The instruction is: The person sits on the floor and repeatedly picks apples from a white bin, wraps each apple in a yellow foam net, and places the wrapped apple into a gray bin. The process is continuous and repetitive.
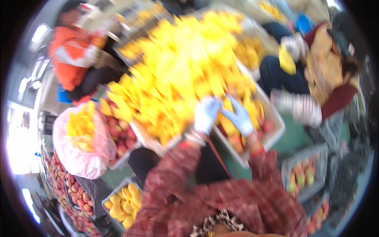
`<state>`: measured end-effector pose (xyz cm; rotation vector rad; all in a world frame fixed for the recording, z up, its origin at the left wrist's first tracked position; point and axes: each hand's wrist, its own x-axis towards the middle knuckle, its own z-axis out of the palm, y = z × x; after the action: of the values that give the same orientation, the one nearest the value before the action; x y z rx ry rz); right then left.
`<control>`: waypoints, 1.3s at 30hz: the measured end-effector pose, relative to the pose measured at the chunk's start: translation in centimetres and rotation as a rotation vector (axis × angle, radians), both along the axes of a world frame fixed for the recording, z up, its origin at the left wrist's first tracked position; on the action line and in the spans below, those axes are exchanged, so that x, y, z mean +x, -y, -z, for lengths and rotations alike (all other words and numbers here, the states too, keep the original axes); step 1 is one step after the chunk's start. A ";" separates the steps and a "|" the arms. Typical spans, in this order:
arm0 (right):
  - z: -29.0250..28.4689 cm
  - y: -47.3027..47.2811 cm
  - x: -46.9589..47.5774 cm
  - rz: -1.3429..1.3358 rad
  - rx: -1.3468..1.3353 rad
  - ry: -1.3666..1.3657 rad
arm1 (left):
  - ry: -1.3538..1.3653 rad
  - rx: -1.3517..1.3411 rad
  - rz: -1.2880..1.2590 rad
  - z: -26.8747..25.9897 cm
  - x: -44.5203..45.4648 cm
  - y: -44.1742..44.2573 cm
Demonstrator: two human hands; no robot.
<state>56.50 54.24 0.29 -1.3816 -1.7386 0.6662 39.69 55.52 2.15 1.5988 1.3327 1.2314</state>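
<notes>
My left hand (206,114), in a pale blue glove, is at the near edge of a large heap of yellow foam net sleeves (183,68). Blur hides whether its fingers grip one. My right hand (239,115), gloved alike, has thumb and fingers spread beside a yellow foam net sleeve (227,122); whether it holds this is unclear. Both hands are close together over a white crate (276,134) with red apples (235,142) and more yellow sleeves in it.
A pink plastic bag (74,157) of yellow sleeves stands left, beside apples (121,139) in a crate. Netted fruit (125,204) fills a box at lower left. A crate (308,171) of apples is at right. Two co-workers sit nearby, one in orange (71,56), one in a tan apron (319,65).
</notes>
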 end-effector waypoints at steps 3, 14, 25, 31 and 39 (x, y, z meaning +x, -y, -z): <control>-0.5 -0.6 1.8 0.310 -0.264 -0.191 | -0.173 0.019 -0.223 -0.8 -1.7 -1.0; -6.1 6.5 -4.6 -0.171 -0.209 -0.603 | 0.721 -0.216 -0.015 -3.5 -1.0 6.0; -4.1 9.2 -1.5 -0.203 -0.300 -1.573 | 0.807 -0.379 0.326 -6.3 -1.1 12.0; -5.0 9.5 -2.3 0.052 0.416 0.015 | 0.833 -0.502 0.581 -11.6 0.4 14.6; -2.5 13.3 -4.0 -0.071 -0.207 -1.226 | 1.141 -0.626 0.617 -7.9 3.0 15.1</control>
<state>52.50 40.98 2.80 -0.6987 -0.7268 1.3759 42.68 40.38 10.08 0.5489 0.3467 0.9139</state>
